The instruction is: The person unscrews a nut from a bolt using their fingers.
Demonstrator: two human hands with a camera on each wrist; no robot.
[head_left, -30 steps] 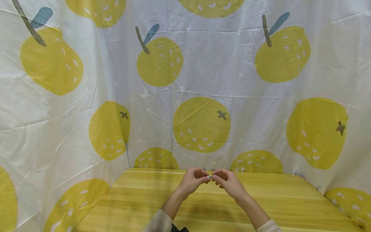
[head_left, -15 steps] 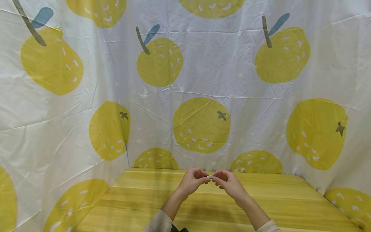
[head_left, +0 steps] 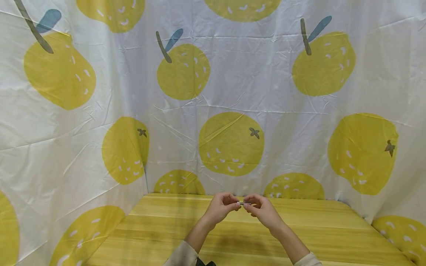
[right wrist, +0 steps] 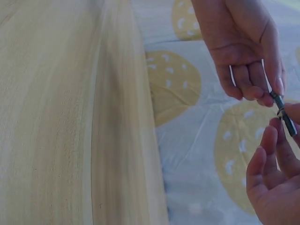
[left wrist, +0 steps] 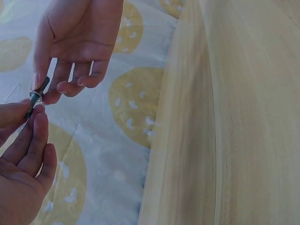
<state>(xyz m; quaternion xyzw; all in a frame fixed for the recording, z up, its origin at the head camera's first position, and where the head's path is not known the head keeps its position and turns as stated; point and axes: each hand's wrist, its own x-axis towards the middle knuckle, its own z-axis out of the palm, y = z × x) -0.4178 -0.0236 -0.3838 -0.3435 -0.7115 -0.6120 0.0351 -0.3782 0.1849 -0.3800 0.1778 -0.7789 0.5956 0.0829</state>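
Here, the left hand (head_left: 220, 208) and right hand (head_left: 263, 211) both pinched a small metal stick (right wrist: 288, 124) with a ring (left wrist: 35, 95) around it, up between them over the yellow table (head_left: 159, 225).

Pinches small dark metal bolt (left wrist: 34, 100) low down with left hand (left wrist: 23, 173), farther up with right hand (left wrist: 77, 40); includes pale ring (left wrist: 32, 93) around bolt, between both hands' fingertips. Shows yellow-patterned cloth (left wrist: 103, 126) behind fingers, wooden tabletop (left wrist: 255, 112) well right of them.
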